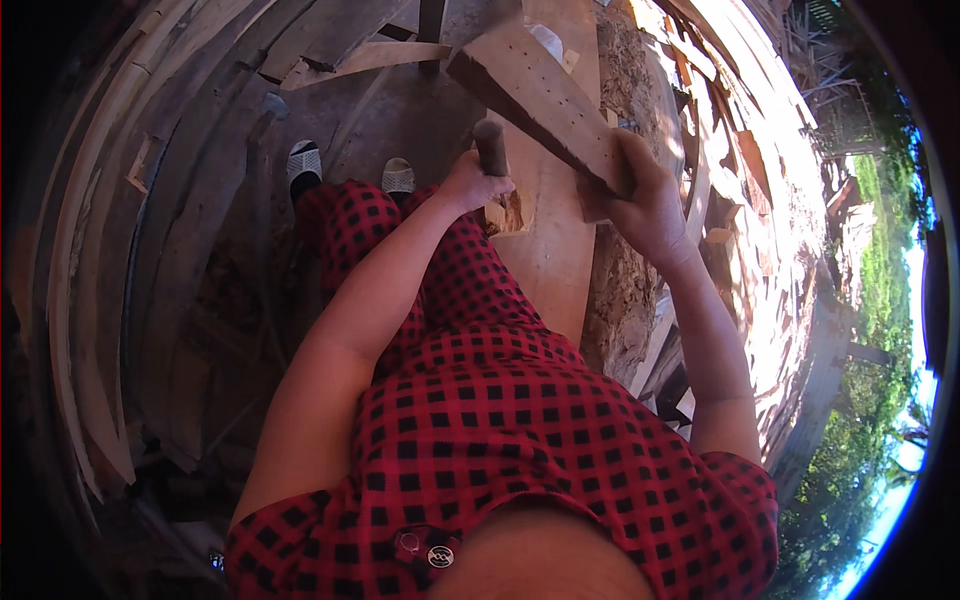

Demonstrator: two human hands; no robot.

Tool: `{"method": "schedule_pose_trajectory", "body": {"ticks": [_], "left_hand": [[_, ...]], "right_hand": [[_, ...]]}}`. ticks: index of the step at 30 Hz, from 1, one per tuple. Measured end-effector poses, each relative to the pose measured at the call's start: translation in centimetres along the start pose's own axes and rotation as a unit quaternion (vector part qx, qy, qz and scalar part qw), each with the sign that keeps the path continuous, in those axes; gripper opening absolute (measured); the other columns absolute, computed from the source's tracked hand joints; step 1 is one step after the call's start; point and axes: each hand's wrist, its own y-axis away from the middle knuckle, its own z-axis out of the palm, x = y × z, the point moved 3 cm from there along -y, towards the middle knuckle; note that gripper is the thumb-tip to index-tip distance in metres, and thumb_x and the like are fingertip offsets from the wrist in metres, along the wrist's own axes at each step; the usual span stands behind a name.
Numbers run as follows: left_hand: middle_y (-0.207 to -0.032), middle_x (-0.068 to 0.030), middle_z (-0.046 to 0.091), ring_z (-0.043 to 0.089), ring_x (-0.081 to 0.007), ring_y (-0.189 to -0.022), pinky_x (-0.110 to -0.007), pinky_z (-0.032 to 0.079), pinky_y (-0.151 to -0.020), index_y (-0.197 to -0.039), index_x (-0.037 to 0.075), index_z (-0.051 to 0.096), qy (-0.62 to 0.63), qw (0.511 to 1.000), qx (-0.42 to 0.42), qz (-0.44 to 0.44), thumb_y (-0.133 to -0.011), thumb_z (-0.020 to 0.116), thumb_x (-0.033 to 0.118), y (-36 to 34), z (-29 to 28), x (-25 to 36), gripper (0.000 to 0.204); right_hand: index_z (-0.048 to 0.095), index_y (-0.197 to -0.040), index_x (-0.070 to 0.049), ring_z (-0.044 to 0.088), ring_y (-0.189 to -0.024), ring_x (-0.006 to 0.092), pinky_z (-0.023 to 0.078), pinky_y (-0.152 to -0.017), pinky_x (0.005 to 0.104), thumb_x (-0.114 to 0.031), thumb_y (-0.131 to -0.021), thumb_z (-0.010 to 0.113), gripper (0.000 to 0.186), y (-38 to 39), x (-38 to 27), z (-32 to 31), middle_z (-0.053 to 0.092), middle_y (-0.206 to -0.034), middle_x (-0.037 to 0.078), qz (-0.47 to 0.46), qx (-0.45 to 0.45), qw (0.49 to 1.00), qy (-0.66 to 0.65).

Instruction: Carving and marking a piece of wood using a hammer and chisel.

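Far left: long planks (90, 250) piled up in shade. Next, dim grey-brown floor (335, 115), with two patterned shoes (304, 160) on it. Left grip (474, 187) is wrapped round a dark stubby cylinder (491, 150), far end hidden. Just beside it, small wood chunk (513, 214) on a wide flat plank (550, 265). Thick speckled block (555, 105) angles over that plank; can't tell if touching. Right grip (650, 205) is clasping its near end. Then rough log (622, 300), sunlit scrap wood (745, 210). Far right: outdoors, green foliage (860, 400).
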Motion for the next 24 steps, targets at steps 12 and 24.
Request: {"method": "schedule_pose_trajectory", "body": {"ticks": [12, 24], "left_hand": [[-0.082, -0.0044, 0.066, 0.064, -0.0172, -0.073, -0.032, 0.053, -0.064, -0.092, 0.009, 0.061, 0.115, 0.961, 0.053, -0.247, -0.073, 0.07, 0.008, 1.5, -2.0, 0.3, 0.021], [-0.083, -0.0033, 0.058, 0.061, -0.0125, -0.073, -0.026, 0.054, -0.063, -0.083, 0.005, 0.058, 0.199, 0.974, 0.028, -0.103, -0.072, 0.068, 0.002, 1.2, -1.1, 2.0, 0.015]], "right_hand": [[0.05, -0.112, -0.004, 0.064, -0.085, 0.0342, 0.05, -0.073, 0.0384, -0.021, -0.071, 0.074, 0.051, 2.9, 3.4, 4.1, 0.064, -0.089, 0.018, 0.017, 0.057, 0.996, -0.065], [0.052, -0.085, -0.002, 0.056, -0.051, 0.0157, 0.042, -0.044, 0.0286, -0.018, -0.076, 0.072, 0.027, 11.0, 11.4, 14.3, 0.056, -0.066, 0.006, 0.399, -0.028, 0.819, -0.412]]}}
